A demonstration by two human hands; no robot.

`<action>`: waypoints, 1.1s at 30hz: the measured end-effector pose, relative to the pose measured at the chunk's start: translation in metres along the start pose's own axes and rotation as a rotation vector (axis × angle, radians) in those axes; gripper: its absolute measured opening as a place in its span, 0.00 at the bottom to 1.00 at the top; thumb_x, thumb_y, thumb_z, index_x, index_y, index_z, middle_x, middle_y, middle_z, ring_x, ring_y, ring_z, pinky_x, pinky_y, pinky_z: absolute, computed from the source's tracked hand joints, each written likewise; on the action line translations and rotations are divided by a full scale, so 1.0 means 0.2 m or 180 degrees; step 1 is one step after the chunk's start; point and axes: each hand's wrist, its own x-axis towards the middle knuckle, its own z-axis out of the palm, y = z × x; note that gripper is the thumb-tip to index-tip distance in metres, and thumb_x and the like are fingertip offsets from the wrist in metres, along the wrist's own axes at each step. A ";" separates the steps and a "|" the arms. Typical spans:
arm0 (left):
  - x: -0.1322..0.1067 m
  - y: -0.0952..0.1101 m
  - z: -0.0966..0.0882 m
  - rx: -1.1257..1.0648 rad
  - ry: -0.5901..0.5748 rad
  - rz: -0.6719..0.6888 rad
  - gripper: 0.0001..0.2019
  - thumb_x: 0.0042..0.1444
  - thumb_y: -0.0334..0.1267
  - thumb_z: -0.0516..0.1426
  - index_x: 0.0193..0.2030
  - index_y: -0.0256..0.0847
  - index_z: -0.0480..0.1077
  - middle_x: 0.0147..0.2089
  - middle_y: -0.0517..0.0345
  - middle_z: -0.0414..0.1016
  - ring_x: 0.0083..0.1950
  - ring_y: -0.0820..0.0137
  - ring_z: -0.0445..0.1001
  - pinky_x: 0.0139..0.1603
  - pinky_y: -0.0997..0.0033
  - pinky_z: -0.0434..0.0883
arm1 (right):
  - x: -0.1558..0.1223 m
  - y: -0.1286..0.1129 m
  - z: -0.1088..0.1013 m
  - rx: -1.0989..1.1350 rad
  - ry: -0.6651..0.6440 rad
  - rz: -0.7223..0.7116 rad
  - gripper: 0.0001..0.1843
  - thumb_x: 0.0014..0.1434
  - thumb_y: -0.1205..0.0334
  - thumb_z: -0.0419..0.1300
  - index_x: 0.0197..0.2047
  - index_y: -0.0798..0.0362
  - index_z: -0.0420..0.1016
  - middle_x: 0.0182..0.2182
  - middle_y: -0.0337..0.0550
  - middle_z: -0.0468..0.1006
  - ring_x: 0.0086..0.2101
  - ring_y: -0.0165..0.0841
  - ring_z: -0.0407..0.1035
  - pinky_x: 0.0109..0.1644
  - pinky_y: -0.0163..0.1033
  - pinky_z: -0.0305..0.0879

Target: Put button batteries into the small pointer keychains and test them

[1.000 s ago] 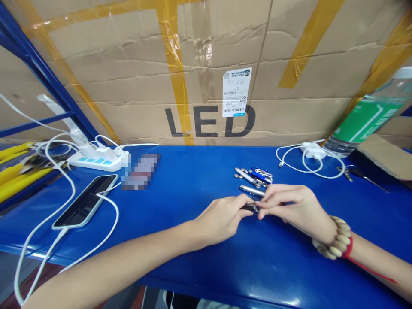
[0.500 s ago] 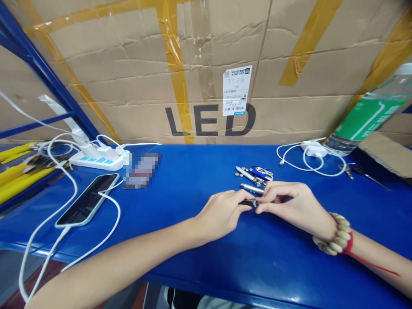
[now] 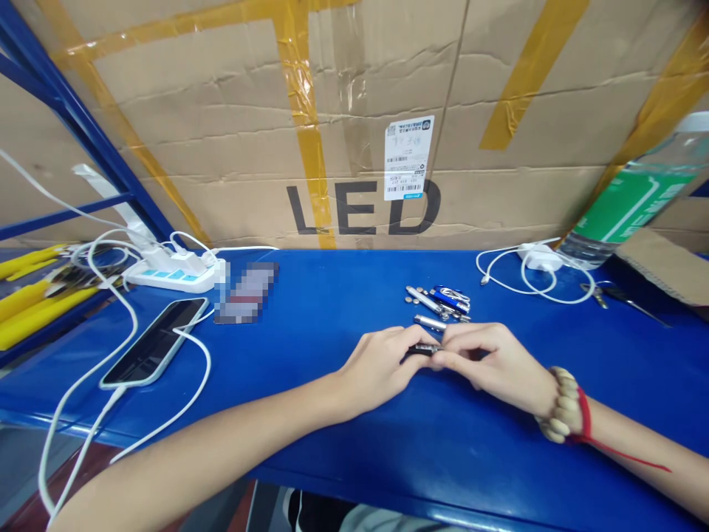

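Note:
My left hand (image 3: 382,369) pinches a small black mini flashlight (image 3: 424,349) between thumb and fingers, just above the blue table. My right hand (image 3: 490,358) is closed at the flashlight's right end, its thumb and fingertips covering that end. A bead bracelet and a red string circle the right wrist. Right behind the fingers lies a silver pen-shaped tube (image 3: 430,323), partly hidden by the right hand. Beyond it are another silver tube (image 3: 425,301), a blue mini flashlight (image 3: 451,298) with a light strap, and several button cells (image 3: 408,300).
A phone (image 3: 158,341) on a white cable lies at left, near a power strip (image 3: 174,275) and a pixelated flat item (image 3: 247,294). A large cardboard box (image 3: 233,155) stands behind. At right are a charger (image 3: 540,257) with cable, a water bottle (image 3: 625,203) and keys (image 3: 600,297).
My right hand has shifted slightly left and closed over the flashlight's end, which showed before. The silver tube behind shows a little less covered. My left hand stays nearly still.

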 end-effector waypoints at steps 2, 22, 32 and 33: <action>0.00 0.00 0.00 -0.0121 -0.0008 -0.0008 0.05 0.58 0.33 0.54 0.40 0.42 0.70 0.41 0.60 0.77 0.42 0.70 0.74 0.42 0.76 0.68 | 0.00 0.00 0.01 0.0209 -0.0013 0.0180 0.21 0.54 0.48 0.57 0.21 0.56 0.76 0.17 0.39 0.69 0.15 0.23 0.59 0.19 0.30 0.57; 0.03 0.02 -0.03 -0.0756 0.0143 -0.0201 0.08 0.59 0.33 0.51 0.41 0.40 0.71 0.28 0.63 0.72 0.30 0.74 0.72 0.35 0.80 0.66 | -0.01 0.01 -0.05 -0.0675 0.0967 -0.1206 0.07 0.55 0.65 0.60 0.38 0.53 0.79 0.32 0.44 0.75 0.32 0.29 0.70 0.36 0.32 0.69; 0.04 0.00 -0.02 -0.0782 -0.0163 -0.0224 0.07 0.58 0.31 0.52 0.40 0.39 0.70 0.30 0.62 0.73 0.31 0.74 0.72 0.36 0.79 0.66 | 0.00 0.03 -0.06 0.0395 0.0523 -0.0323 0.06 0.51 0.60 0.64 0.32 0.53 0.79 0.30 0.41 0.75 0.17 0.22 0.66 0.20 0.29 0.67; 0.04 0.00 -0.02 -0.0777 -0.0170 -0.0229 0.07 0.58 0.31 0.52 0.41 0.39 0.70 0.30 0.61 0.73 0.32 0.73 0.73 0.37 0.78 0.66 | 0.00 0.03 -0.06 0.0504 0.0525 -0.0216 0.06 0.50 0.60 0.65 0.32 0.53 0.79 0.30 0.41 0.75 0.17 0.22 0.66 0.20 0.29 0.67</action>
